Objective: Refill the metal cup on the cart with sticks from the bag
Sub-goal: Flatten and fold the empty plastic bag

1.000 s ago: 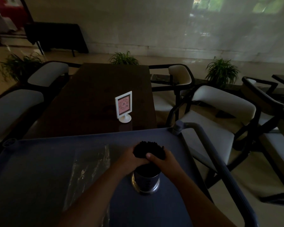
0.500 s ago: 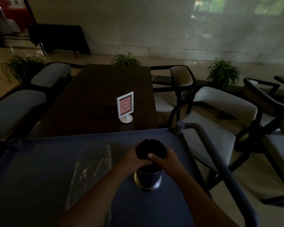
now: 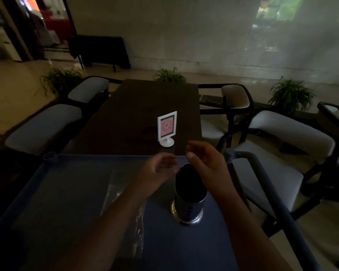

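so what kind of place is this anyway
Most likely a restaurant or café dining room: a long dark wooden table with a small white-framed pink sign stand, grey-cushioned dark-framed chairs around it, and a blue service cart in front.

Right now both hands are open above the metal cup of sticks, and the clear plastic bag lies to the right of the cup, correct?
Not quite. In the head view the clear plastic bag lies left of the metal cup, not right. The left hand and right hand are open above the sticks.
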